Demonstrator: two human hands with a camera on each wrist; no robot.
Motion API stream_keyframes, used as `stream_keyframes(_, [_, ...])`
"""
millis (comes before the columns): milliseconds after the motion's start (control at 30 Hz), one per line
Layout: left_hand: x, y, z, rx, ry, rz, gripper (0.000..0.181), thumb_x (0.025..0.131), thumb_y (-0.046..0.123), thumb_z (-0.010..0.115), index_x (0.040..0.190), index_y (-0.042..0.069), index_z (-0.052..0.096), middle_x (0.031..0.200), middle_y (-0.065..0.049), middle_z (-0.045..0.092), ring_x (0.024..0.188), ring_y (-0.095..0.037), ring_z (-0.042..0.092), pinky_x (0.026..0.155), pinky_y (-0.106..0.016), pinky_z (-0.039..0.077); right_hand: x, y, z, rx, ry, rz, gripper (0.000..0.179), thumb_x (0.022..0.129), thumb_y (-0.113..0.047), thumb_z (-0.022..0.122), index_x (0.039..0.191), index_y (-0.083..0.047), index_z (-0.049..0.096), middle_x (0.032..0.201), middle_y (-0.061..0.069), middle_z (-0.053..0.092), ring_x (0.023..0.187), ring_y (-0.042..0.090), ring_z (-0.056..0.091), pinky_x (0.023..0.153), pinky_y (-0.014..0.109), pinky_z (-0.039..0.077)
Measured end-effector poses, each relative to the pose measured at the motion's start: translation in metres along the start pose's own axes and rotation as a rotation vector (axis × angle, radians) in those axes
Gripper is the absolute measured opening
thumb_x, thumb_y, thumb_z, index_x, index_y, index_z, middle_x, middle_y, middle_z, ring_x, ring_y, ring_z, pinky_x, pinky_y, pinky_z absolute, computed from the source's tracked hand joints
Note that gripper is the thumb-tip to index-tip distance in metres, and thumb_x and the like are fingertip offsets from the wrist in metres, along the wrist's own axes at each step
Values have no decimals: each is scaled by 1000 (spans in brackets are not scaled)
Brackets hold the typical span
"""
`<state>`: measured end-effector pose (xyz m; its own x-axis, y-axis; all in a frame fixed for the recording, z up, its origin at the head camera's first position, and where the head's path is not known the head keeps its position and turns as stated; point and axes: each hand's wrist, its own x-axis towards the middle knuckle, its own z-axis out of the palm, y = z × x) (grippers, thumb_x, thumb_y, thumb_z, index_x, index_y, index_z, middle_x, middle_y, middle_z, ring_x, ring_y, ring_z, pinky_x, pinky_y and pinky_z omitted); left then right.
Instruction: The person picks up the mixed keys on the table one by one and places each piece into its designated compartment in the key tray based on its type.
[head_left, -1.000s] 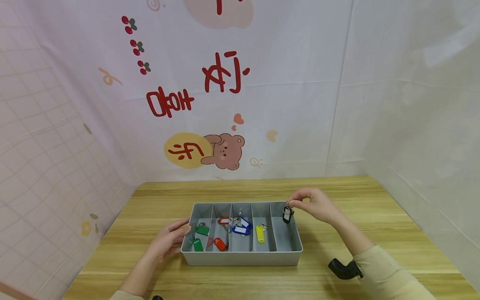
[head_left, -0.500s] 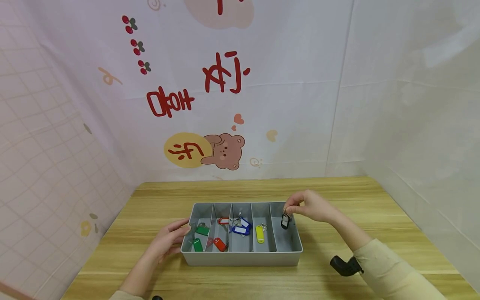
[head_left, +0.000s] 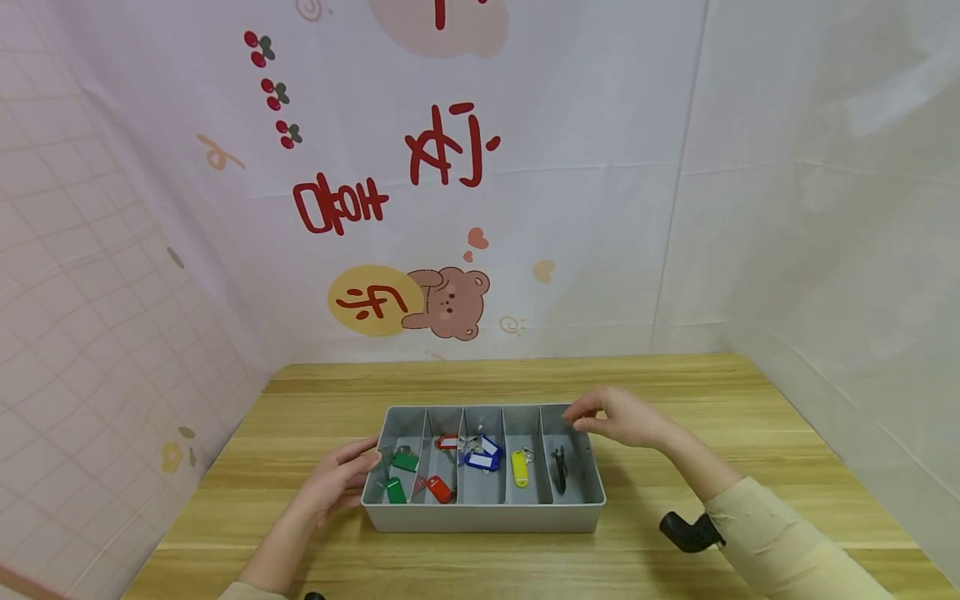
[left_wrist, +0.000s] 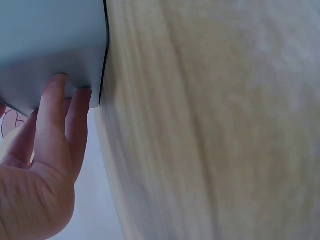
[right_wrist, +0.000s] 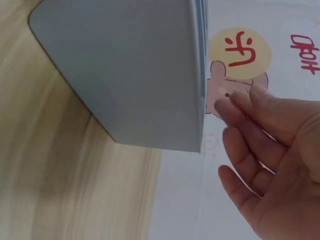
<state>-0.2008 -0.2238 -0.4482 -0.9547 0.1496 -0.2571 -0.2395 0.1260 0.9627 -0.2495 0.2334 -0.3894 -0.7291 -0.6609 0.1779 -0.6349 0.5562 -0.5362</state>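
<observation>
A grey divided tray (head_left: 480,517) holds coloured key tags. My left hand (head_left: 341,479) rests against its left end; in the left wrist view, fairly straight fingers (left_wrist: 52,125) touch the outer wall. Over the back of the rightmost compartment hovers my right hand (head_left: 618,417), fingers loosely bent and holding nothing. Below it, in that compartment, a black key tag (head_left: 560,471) appears dark and blurred. In the right wrist view the right hand (right_wrist: 280,155) is apart from the tray's end wall (right_wrist: 125,75).
From left to right, the other compartments hold green key tags (head_left: 406,459), red key tags (head_left: 440,488), blue key tags (head_left: 482,460) and a yellow key tag (head_left: 520,468). The tray stands on a wooden table (head_left: 480,567). A printed cloth (head_left: 585,208) hangs behind.
My right hand has moved slightly left and let go of the black key tag, which has dropped into the rightmost compartment. The left hand and tray have stayed put.
</observation>
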Motion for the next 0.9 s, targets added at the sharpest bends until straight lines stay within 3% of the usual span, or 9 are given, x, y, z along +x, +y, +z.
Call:
stream_keyframes(333, [0,0,-1,-2,-9,8,67,99,29,62,151,-2,35,118,-20,67,99,-28,69,76,-41,59,-7,6,0,-16,67,-16,17,97,-15,65,111,-11,74,107,2,72,94,11,62,82,35,52])
stream_keyframes(567, [-1,1,1,25,21,-13,65,99,28,62,150,-2,37,120,-21,66,98,-28,69,74,-41,59,-15,7,1,-25,154,-63,15,95,-14,67,107,-10,75,105,1,72,95,15,65,81,38,53])
stream_keyframes(900, [-3,6,5,101,41,-5,62,99,28,61,147,-6,41,117,-22,67,98,-29,68,74,-40,59,-30,4,2,-81,234,-72,17,93,-11,69,108,-5,74,104,-1,72,95,18,66,83,41,52])
